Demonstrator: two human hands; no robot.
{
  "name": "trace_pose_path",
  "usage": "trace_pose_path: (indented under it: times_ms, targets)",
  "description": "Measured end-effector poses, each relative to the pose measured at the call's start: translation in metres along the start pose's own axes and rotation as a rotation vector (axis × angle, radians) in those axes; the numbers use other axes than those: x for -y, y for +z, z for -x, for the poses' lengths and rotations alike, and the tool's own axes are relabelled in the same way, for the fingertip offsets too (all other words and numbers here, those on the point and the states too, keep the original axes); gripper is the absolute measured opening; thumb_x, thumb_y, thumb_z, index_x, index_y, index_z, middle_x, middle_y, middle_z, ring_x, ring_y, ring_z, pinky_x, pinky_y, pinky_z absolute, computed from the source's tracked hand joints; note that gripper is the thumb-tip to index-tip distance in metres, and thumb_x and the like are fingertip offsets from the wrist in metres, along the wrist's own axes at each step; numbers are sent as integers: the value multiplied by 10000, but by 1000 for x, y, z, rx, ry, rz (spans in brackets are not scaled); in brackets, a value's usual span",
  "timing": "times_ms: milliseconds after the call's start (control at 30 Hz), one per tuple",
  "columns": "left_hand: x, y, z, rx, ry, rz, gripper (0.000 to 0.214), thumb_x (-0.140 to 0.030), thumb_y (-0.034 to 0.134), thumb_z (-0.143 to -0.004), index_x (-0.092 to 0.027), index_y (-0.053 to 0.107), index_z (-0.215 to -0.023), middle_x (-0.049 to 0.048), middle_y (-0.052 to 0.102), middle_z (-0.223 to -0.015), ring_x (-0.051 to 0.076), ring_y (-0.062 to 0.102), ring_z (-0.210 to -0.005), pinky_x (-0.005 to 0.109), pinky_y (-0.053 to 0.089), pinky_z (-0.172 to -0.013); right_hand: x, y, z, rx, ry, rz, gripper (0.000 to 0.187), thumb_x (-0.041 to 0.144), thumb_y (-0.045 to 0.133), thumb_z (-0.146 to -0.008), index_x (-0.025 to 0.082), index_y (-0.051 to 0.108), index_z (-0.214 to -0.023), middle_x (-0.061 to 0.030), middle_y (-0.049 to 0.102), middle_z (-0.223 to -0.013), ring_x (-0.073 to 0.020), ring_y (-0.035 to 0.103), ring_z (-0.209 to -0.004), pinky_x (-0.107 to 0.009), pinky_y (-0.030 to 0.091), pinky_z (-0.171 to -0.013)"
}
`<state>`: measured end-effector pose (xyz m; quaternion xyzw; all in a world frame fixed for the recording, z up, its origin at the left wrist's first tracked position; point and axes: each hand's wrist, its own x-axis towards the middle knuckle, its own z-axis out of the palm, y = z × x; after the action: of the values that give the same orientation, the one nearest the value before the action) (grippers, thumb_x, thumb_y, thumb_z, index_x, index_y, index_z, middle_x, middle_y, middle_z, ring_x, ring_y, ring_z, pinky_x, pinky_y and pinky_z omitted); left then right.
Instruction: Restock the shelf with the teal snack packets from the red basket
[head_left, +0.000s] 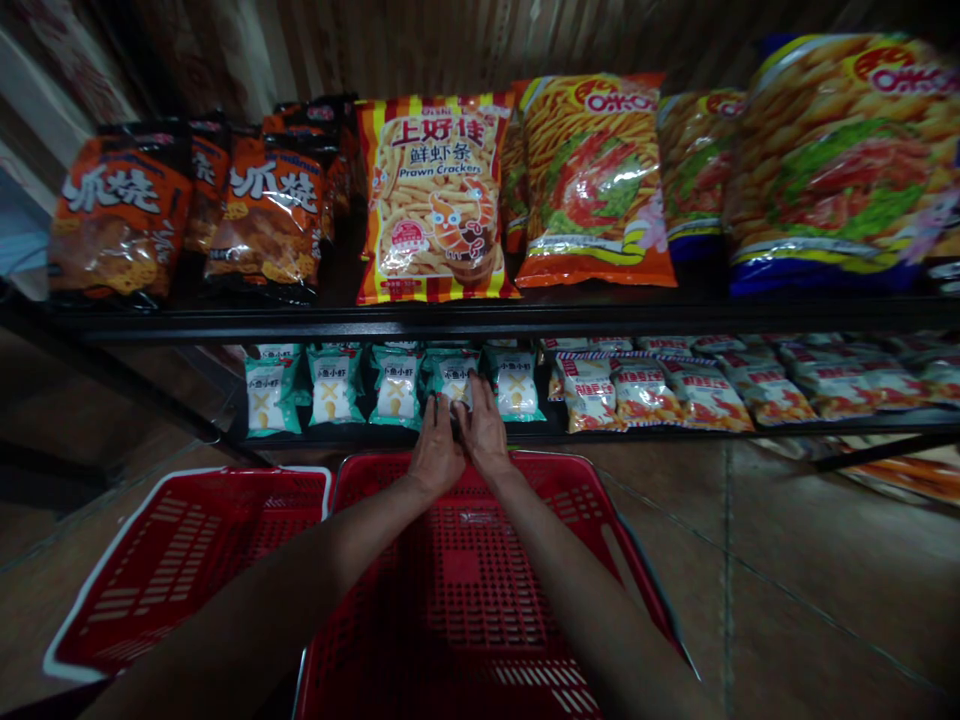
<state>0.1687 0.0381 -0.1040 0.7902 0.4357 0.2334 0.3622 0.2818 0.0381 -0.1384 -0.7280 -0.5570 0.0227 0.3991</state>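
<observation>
On the lower shelf, both of my hands are at a small teal-and-white snack bag (pixel 456 372), one of a row of similar bags. My left hand (pixel 436 450) has its fingers closed at the bag's lower front left. My right hand (pixel 486 432) lies along its right side, fingers closed against it and pointing up. The hands are close together and cover the bag's lower part. Just to the right stands another teal snack bag (pixel 516 385), and to the left a further teal bag (pixel 396 385). Beneath my forearms is a red shopping basket (pixel 461 568).
A second red basket with a white rim (pixel 187 540) stands at the left. The upper shelf edge (pixel 450 318) runs above my hands, bearing orange snack bags (pixel 120 215) and a prawn cracker bag (pixel 439 200). Red-and-white snack bags (pixel 645 390) line the lower shelf's right side.
</observation>
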Motion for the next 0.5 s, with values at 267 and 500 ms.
trace_pose_path:
  times_ms: [267,500]
  targets:
    - [7,3,11,12,15,33,795,-26,471,-703,-6,197,-1449,235,187,-1536,287,82,-1444,465,188,-1182,4,-4,3,-3,11,-15,560,323,393,-917,157,309,-1445,-147,368,-1474,-273,302,-1392,-471,378,-1086]
    - [5,1,14,45,20,0,780,-3,448,-703,46,189,-1437,262,154,-1535,277,49,-1447,439,170,-1189,5,-6,4,12,17,-6,564,360,388,-923,167,307,-1447,-145,356,-1482,-273,295,-1397,-486,368,-1090]
